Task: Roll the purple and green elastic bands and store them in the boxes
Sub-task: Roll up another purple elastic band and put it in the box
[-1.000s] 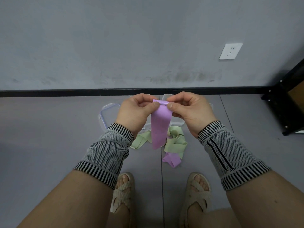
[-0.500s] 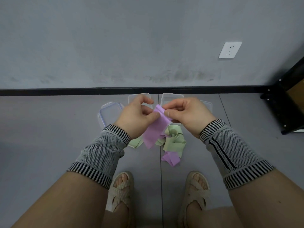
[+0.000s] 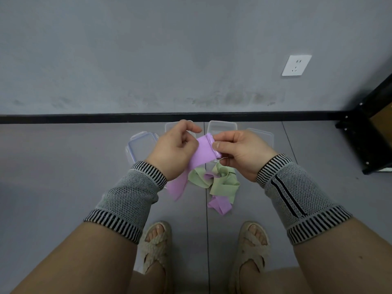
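Observation:
I hold a purple elastic band [image 3: 202, 152] in the air above the floor. My right hand [image 3: 239, 152] pinches its folded upper end, and my left hand [image 3: 172, 151] grips the band just below, with the loose tail hanging down under the left wrist. On the floor beneath lie crumpled green bands [image 3: 222, 181] and another purple band [image 3: 219, 205]. Clear plastic boxes [image 3: 221, 127] stand open behind my hands, partly hidden by them.
A clear lid [image 3: 141, 148] lies left of the boxes and another [image 3: 262, 135] at the right. A black shelf frame [image 3: 369, 132] stands at the right by the wall. My sandalled feet [image 3: 156, 240] are just below the bands.
The band's top end has tilted from level to slanting down to the right. My hands have moved slightly lower and the hanging tail has swung left under my left wrist.

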Demonstrator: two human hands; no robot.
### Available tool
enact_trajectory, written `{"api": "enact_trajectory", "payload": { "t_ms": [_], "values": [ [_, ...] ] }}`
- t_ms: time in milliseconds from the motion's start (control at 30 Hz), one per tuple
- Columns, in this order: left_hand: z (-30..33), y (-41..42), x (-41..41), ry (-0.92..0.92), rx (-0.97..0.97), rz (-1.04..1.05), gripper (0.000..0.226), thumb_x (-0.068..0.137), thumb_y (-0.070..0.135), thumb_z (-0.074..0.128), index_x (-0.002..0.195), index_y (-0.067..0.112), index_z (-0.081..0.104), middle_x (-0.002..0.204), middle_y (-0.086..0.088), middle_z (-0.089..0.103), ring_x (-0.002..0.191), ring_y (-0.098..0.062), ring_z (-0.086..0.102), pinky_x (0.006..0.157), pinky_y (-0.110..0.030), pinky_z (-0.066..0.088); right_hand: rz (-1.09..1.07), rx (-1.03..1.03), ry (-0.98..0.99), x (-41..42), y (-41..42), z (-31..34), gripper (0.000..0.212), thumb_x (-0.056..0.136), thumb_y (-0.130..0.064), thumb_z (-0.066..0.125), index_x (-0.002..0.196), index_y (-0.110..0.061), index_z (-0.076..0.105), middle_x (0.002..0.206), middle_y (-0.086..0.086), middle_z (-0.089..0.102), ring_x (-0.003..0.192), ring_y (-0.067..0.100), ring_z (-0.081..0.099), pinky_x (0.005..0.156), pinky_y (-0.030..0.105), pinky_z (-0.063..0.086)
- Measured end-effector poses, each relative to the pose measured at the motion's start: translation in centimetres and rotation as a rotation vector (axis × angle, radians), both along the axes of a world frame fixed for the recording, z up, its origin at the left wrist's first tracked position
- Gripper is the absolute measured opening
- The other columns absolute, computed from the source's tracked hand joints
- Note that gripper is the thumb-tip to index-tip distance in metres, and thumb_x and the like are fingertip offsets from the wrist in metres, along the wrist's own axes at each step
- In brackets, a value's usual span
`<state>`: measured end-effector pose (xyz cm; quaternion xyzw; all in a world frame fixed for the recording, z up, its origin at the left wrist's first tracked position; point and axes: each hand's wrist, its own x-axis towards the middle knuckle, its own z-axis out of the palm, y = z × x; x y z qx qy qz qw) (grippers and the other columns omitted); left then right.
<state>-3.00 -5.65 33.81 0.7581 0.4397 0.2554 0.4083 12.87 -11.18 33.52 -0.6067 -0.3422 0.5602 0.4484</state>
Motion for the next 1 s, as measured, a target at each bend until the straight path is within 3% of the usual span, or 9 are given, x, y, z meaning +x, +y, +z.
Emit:
{"api": "enact_trajectory", "payload": {
  "t_ms": [100,233,400,500,600,667,733,900,1000],
  "values": [
    [0.1,0.2,0.0,-0.025,-0.049,0.050,0.014,0.087,0.012,0.056,0.096,0.023,0.057,0.058,0.011,0.055,0.053,0.001,0.045,0.058,-0.019,0.037,-0.005,0.008,0.055,-0.2,-0.1,0.0,0.007,0.086,0.002,0.059,0.090,-0.004,0.062,0.073,0.008,0.056,0.058,0.013,0.047,0.048,0.018,0.041],
    [0.7,0.1,0.1,-0.125,-0.167,0.063,0.019,0.079,0.025,0.073,0.092,0.024,0.060,0.075,-0.004,0.070,0.062,-0.007,0.059,0.061,-0.024,0.049,-0.012,0.047,0.024,-0.5,-0.1,-0.1,0.012,0.083,0.002,0.064,0.079,-0.009,0.062,0.069,0.008,0.058,0.059,0.016,0.048,0.052,0.021,0.041],
    [0.8,0.1,0.0,-0.177,-0.252,0.071,0.018,0.077,0.019,0.075,0.091,0.021,0.063,0.080,-0.008,0.073,0.073,-0.017,0.068,0.074,-0.035,0.056,-0.029,0.147,-0.035,-1.1,-0.1,-0.2,0.020,0.076,0.003,0.071,0.080,-0.012,0.058,0.063,0.006,0.061,0.052,0.012,0.053,0.054,0.023,0.044],
    [1.0,0.2,-0.3,-0.229,-0.307,0.076,0.017,0.079,0.012,0.073,0.092,0.017,0.063,0.081,-0.012,0.072,0.073,-0.023,0.067,0.076,-0.041,0.054,0.049,0.215,-0.164,-1.1,-0.4,0.4,0.033,0.073,-0.002,0.076,0.095,-0.018,0.057,0.065,-0.003,0.067,0.060,0.012,0.061,0.062,0.028,0.053],
    [1.2,0.3,-0.6,-0.250,-0.329,0.074,0.017,0.079,0.010,0.071,0.092,0.017,0.062,0.079,-0.013,0.071,0.069,-0.021,0.064,0.071,-0.037,0.053,0.184,0.265,-0.291,-1.1,-0.9,0.8,0.059,0.071,-0.003,0.078,0.113,-0.035,0.052,0.076,-0.006,0.067,0.068,0.010,0.064,0.067,0.040,0.056],
    [1.2,0.4,-0.9,-0.250,-0.335,0.062,0.018,0.080,0.010,0.071,0.092,0.019,0.062,0.076,-0.010,0.071,0.066,-0.020,0.063,0.067,-0.034,0.052,0.226,0.297,-0.336,-1.1,-1.2,0.9,0.066,0.070,0.001,0.077,0.116,-0.039,0.050,0.078,-0.005,0.064,0.067,0.008,0.062,0.066,0.031,0.055],
    [1.2,0.4,-1.0,-0.236,-0.341,0.041,0.019,0.080,0.009,0.070,0.095,0.019,0.061,0.074,-0.009,0.071,0.064,-0.020,0.062,0.066,-0.034,0.051,0.250,0.324,-0.363,-1.3,-1.3,1.0,0.067,0.069,0.002,0.078,0.114,-0.040,0.051,0.076,-0.004,0.064,0.066,0.008,0.062,0.066,0.023,0.053],
    [1.3,0.2,-1.1,-0.189,-0.316,0.005,0.021,0.081,0.011,0.069,0.098,0.017,0.059,0.076,-0.008,0.070,0.061,-0.012,0.061,0.061,-0.025,0.051,0.243,0.327,-0.349,-1.4,-1.2,0.8,0.057,0.068,0.002,0.079,0.105,-0.035,0.057,0.067,-0.004,0.064,0.061,0.012,0.061,0.065,0.025,0.053],
    [0.9,0.4,-1.5,-0.040,-0.214,-0.019,0.012,0.085,0.022,0.065,0.095,0.021,0.058,0.068,0.000,0.068,0.056,-0.002,0.058,0.058,-0.021,0.048,0.237,0.329,-0.298,-1.0,-1.4,0.8,0.054,0.069,0.005,0.077,0.105,-0.032,0.059,0.066,-0.005,0.064,0.061,0.013,0.060,0.065,0.028,0.054]
  ]
}}
